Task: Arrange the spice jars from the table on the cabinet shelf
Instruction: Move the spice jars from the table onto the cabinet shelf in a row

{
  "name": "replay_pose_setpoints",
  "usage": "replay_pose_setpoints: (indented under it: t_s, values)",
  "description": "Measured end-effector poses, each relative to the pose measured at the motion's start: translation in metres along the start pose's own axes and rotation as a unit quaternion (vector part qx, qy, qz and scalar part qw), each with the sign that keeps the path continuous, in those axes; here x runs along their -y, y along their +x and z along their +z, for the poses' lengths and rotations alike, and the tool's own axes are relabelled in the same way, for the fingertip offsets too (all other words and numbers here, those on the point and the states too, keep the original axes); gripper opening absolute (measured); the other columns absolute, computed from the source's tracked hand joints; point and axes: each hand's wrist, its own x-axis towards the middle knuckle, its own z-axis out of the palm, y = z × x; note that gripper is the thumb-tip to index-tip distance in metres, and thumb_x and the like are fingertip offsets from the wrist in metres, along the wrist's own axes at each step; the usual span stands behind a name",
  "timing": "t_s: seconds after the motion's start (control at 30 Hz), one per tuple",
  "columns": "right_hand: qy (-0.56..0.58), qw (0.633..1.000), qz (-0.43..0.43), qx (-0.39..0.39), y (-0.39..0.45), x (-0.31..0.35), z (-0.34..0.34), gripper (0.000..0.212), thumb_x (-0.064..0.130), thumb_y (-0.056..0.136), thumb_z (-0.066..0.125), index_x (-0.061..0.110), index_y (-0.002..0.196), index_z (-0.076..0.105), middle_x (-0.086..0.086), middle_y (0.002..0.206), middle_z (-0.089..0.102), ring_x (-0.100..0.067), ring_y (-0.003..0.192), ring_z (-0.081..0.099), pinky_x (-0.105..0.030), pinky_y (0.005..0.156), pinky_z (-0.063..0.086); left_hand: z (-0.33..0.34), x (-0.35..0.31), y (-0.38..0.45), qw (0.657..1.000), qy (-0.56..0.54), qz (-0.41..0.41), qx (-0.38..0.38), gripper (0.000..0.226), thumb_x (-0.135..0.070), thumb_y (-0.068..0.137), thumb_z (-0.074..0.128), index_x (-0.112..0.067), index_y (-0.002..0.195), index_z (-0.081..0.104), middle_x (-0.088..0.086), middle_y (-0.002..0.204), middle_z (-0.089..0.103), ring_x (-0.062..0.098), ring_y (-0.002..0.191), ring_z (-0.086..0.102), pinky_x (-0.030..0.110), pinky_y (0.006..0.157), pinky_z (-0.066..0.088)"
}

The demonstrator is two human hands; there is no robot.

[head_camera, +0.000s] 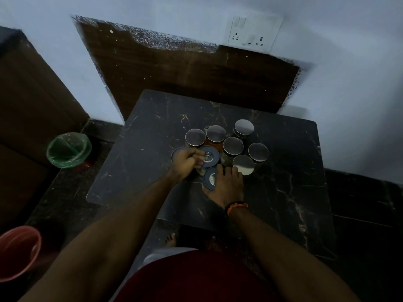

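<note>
left hand fingers curled round blue-lidded jar | right hand gripping blue-lidded jar at 6 o'clock | six steel-lidded spice jars clustered from 12 to 3 o'clock, all on black marble table

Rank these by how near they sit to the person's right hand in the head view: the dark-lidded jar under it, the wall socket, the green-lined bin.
1. Dark-lidded jar: under the right hand, near table edge.
2. Green-lined bin: on the floor, left of the table.
3. Wall socket: up on the far wall.
</note>
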Motion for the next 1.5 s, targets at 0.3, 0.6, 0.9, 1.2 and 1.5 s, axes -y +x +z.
replay_pose_setpoints:
  t_s: [0.3, 0.6, 0.9, 1.2, 1.5]
  values:
    - [0.189, 0.981, -0.039, -0.025, -0.007, -0.029, -0.026, 0.092, 0.061, 0.059, 0.075, 0.018, 0.137, 0.052, -0.007, 0.130, 0.056, -0.027, 0.116, 0.048, -0.034, 0.093, 0.038, -0.008, 0.015, -0.013, 0.993, 0.014, 0.016, 0.113, 0.053, 0.027, 0.083, 0.041, 0.000, 0.125, 0.059, 0.017, 0.127, 0.063, 0.032, 0.122, 0.059, 0.047, 0.103, 0.050]
    - [0.363, 0.925, -0.112, 0.001, 0.009, -0.043, -0.104, 0.090, 0.017, 0.062, 0.092, 0.017, 0.142, 0.050, -0.004, 0.141, 0.051, -0.021, 0.129, 0.047, -0.046, 0.110, 0.043, -0.002, 0.006, -0.028, 0.945, -0.091, 0.001, 0.315, 0.080, 0.011, 0.075, 0.075, -0.016, 0.144, 0.045, 0.010, 0.139, 0.060, 0.026, 0.129, 0.057, 0.038, 0.101, 0.052]
    - [0.477, 0.865, -0.151, 0.032, 0.020, -0.049, -0.141, 0.083, -0.007, 0.070, 0.082, 0.023, 0.141, 0.048, 0.033, 0.133, 0.051, 0.009, 0.125, 0.050, -0.017, 0.104, 0.047, 0.009, -0.011, -0.026, 0.876, -0.328, 0.001, 0.352, 0.069, -0.001, 0.089, 0.065, -0.010, 0.151, 0.036, 0.027, 0.149, 0.042, 0.046, 0.138, 0.041, 0.066, 0.111, 0.034]
    - [0.619, 0.783, -0.029, -0.059, 0.042, -0.020, -0.158, 0.064, 0.035, 0.079, 0.084, 0.038, 0.135, 0.055, 0.027, 0.123, 0.059, 0.007, 0.113, 0.061, -0.018, 0.083, 0.057, 0.029, -0.065, -0.028, 0.924, -0.351, 0.107, 0.106, 0.062, -0.011, 0.080, 0.080, -0.018, 0.136, 0.053, 0.019, 0.137, 0.057, 0.034, 0.120, 0.063, 0.040, 0.088, 0.056]
    - [0.765, 0.640, -0.062, -0.011, 0.057, -0.024, -0.178, 0.080, 0.023, 0.065, 0.079, 0.022, 0.141, 0.053, -0.015, 0.135, 0.060, -0.033, 0.116, 0.064, -0.048, 0.095, 0.053, 0.014, -0.077, -0.035, 0.868, -0.440, 0.076, 0.217, 0.071, -0.031, 0.087, 0.073, -0.013, 0.149, 0.043, 0.025, 0.149, 0.045, 0.046, 0.137, 0.044, 0.066, 0.112, 0.033]
